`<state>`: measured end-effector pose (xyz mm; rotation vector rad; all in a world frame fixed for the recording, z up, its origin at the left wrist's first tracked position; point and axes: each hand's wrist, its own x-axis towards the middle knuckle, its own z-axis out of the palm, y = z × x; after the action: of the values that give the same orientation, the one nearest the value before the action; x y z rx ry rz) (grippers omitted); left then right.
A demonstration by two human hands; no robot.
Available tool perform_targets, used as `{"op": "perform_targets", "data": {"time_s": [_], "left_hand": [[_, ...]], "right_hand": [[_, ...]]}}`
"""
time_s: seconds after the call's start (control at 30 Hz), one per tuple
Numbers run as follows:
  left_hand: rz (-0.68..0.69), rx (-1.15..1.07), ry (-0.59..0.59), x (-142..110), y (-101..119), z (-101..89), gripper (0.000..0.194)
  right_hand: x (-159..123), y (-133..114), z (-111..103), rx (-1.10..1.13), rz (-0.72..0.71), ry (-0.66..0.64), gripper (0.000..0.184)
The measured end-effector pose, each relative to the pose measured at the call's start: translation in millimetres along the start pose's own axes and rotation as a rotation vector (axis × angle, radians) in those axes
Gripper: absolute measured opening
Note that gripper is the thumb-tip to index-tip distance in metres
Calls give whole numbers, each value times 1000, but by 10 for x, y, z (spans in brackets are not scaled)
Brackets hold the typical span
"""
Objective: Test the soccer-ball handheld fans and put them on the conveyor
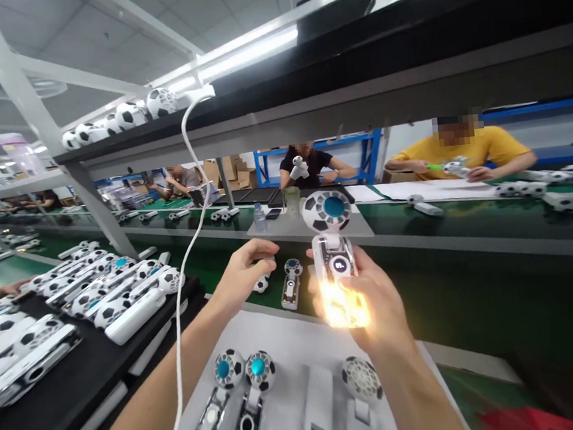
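My right hand (378, 294) is wrapped around the handle of a handheld fan (333, 247) with a football-patterned head and a teal centre. Its handle shows a lit round display, and the lower part glows bright orange-yellow. My left hand (245, 272) hovers over the green belt, fingers curved and thumb apart, close to a partly hidden fan (261, 285). Another fan (291, 285) lies between my hands. On the white sheet (281, 329) below are two fans with teal centres (259, 371), their handle insides exposed, a white handle casing (319, 399) and a fan with a pale grille (362, 379).
Rows of fans (118, 300) fill a black rack at left. A white cable (189, 243) hangs from the overhead shelf (257, 107) across my left forearm. Across the belt (469, 239), co-workers handle fans; a bottle (259, 219) and cup (293, 202) stand there.
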<state>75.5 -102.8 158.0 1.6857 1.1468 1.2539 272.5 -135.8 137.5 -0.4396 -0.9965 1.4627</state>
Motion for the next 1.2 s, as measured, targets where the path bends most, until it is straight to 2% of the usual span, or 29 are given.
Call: {"op": "perform_targets", "data": {"time_s": [0.1,0.23,0.4,0.53,0.77,0.93,1.1,1.2], "left_hand": [[-52,35,-28,-174,15,-172,23],[-105,78,-46,-396,56,-336,18],[-98,9,-66,-682,212,-307,21],[-88,-20,-107,-845,248,-270,26],[-59,-43,-50,-917,239,-342,29],[-77,-55,-60,-918,256,-329,30],[-77,-68,-67,-940,262,-334,32],[-84,-82,-72,-939,258,-325,32]], "right_hand": [[-13,74,88,65,44,-99,53],[-48,146,206,118,48,-112,59],[-116,220,276,66,71,-179,67],[-166,258,316,44,75,-216,77],[-197,285,376,-1,133,-220,80],[-170,369,356,-61,46,-243,80],[-162,415,335,-100,65,-279,77],[-176,444,349,-106,53,-253,74]]}}
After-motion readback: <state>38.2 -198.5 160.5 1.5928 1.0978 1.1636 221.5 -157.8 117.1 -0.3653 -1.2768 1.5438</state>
